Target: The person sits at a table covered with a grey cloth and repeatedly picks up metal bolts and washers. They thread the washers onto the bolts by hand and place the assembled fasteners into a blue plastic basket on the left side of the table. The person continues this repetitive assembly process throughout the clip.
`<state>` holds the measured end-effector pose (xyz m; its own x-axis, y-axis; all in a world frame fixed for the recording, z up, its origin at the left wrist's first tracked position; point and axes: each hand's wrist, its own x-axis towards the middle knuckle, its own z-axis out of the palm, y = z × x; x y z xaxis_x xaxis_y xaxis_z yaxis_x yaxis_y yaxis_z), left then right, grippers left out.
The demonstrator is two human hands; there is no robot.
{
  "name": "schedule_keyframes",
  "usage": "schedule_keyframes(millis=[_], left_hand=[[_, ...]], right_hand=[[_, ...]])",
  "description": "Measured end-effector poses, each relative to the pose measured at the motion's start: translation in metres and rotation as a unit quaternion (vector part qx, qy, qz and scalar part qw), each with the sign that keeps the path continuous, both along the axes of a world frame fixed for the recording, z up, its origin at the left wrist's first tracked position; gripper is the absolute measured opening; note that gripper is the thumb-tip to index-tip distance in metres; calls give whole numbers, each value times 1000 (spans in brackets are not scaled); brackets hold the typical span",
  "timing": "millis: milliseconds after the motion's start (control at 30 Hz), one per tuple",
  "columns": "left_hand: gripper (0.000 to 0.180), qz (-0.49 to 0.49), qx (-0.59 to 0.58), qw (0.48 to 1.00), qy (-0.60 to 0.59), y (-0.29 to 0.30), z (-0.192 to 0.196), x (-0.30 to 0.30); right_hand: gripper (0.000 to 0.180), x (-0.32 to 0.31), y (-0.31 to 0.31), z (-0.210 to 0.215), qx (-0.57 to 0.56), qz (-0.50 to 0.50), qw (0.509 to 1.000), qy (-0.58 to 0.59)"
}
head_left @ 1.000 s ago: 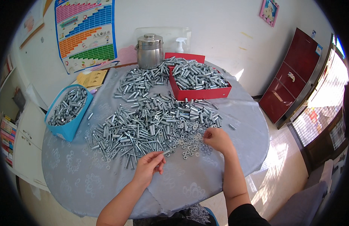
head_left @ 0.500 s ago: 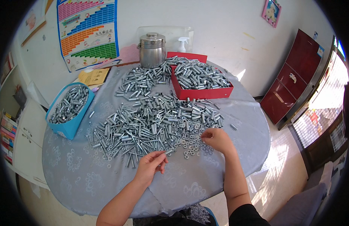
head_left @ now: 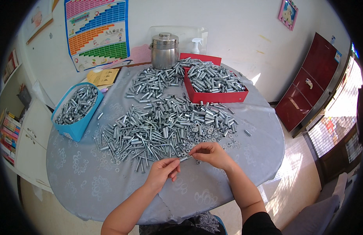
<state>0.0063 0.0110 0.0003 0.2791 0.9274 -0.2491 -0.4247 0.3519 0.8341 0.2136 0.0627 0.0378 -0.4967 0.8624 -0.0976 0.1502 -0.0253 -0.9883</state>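
Observation:
My left hand (head_left: 162, 172) pinches a short metal sleeve anchor bolt (head_left: 184, 158) just above the near side of the table, the bolt pointing right. At its right end, my right hand (head_left: 213, 156) is closed in a pinch, thumb and fingertips touching or almost touching the bolt. What lies between those fingertips is too small to make out. Beyond both hands spreads a heap of long bolts (head_left: 144, 143), with loose metal sleeves (head_left: 181, 111) behind. Small nuts and washers (head_left: 201, 135) lie scattered at the heap's right side, just past my right hand.
A blue bin (head_left: 76, 131) full of assembled anchors stands at the left. At the back, a red box (head_left: 218, 97) holds more, with others piled beside it. Behind are a steel pot (head_left: 164, 51) and a spray bottle (head_left: 196, 46). A grey cloth (head_left: 87, 184) covers the table.
My right hand has come from the nuts and washers leftward and nearer, meeting the bolt's end. My left hand keeps its hold on the bolt. The whole view has shifted slightly.

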Motion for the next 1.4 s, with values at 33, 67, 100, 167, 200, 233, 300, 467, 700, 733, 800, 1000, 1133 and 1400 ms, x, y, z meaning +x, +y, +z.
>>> schedule_keyframes(millis=[33,67,100,167,200,233,300,467,700,733,800,1000,1133,1400], left_hand=[[20,0,-1,1000,0,0,0,0],[20,-1,-2,1000,0,0,-1,0],[20,-2,-3,1000,1,0,-1,0],[20,-6,-3,1000,-3,0,-1,0],[20,-7,-3,1000,-4,0,0,0],[20,-8,-7,1000,-11,0,0,-1],[20,-11,-14,1000,-24,1,0,-1],[19,-9,-26,999,-37,0,2,-1],[19,-5,-25,999,-37,0,3,-3],[20,-6,-24,999,-36,0,4,-3],[20,-11,-22,999,-35,0,5,-2],[22,-21,-12,999,-35,1,0,-5],[30,-38,-30,990,-133,1,8,-7],[37,-44,-28,986,-160,5,3,-12]], right_hand=[[13,0,0,0,1,0,1000,3],[13,-1,0,0,2,0,1000,5],[13,-1,0,0,3,0,1000,8],[14,-2,-1,0,15,2,1000,10],[14,-2,-2,0,22,2,1000,11],[14,-3,-2,1,26,3,1000,0],[15,-3,-3,4,34,3,999,-23],[16,-3,-4,6,47,-12,998,-33],[25,25,4,7,315,109,905,-265],[23,25,4,6,304,116,906,-270],[20,22,4,7,282,129,909,-280],[17,16,5,1,250,118,920,-276],[17,13,3,4,255,112,916,-288],[18,9,-6,10,249,131,906,-318]])
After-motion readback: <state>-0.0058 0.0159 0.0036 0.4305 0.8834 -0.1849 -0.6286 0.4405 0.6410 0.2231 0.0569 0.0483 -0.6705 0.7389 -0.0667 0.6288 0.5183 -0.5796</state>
